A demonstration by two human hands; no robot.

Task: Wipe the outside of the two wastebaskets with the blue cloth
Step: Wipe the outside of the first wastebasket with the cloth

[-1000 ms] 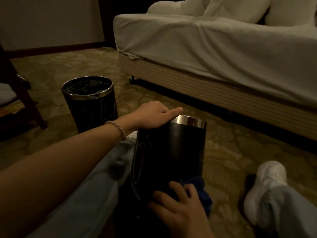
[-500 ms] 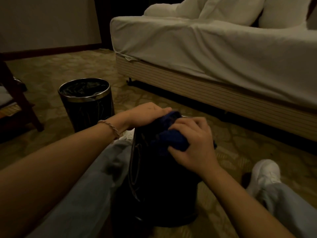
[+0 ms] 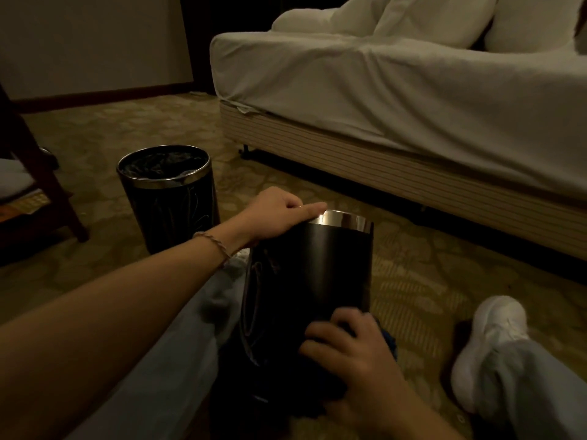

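Note:
A black wastebasket (image 3: 317, 274) with a shiny metal rim stands between my legs on the carpet. My left hand (image 3: 279, 214) grips its rim on the near left side. My right hand (image 3: 349, 354) presses the blue cloth (image 3: 389, 339) against the lower part of the basket's side; only a dark blue edge of the cloth shows past my fingers. A second black wastebasket (image 3: 168, 198) with a metal rim and a dark liner stands upright further off to the left, untouched.
A bed (image 3: 397, 100) with white sheets and pillows fills the right and back. A dark wooden chair (image 3: 38, 185) stands at the left edge. My legs in light trousers and a white shoe (image 3: 489, 341) lie on the patterned carpet.
My right hand has slid the cloth from the basket's rim down to its lower side. My left hand has stayed on the rim.

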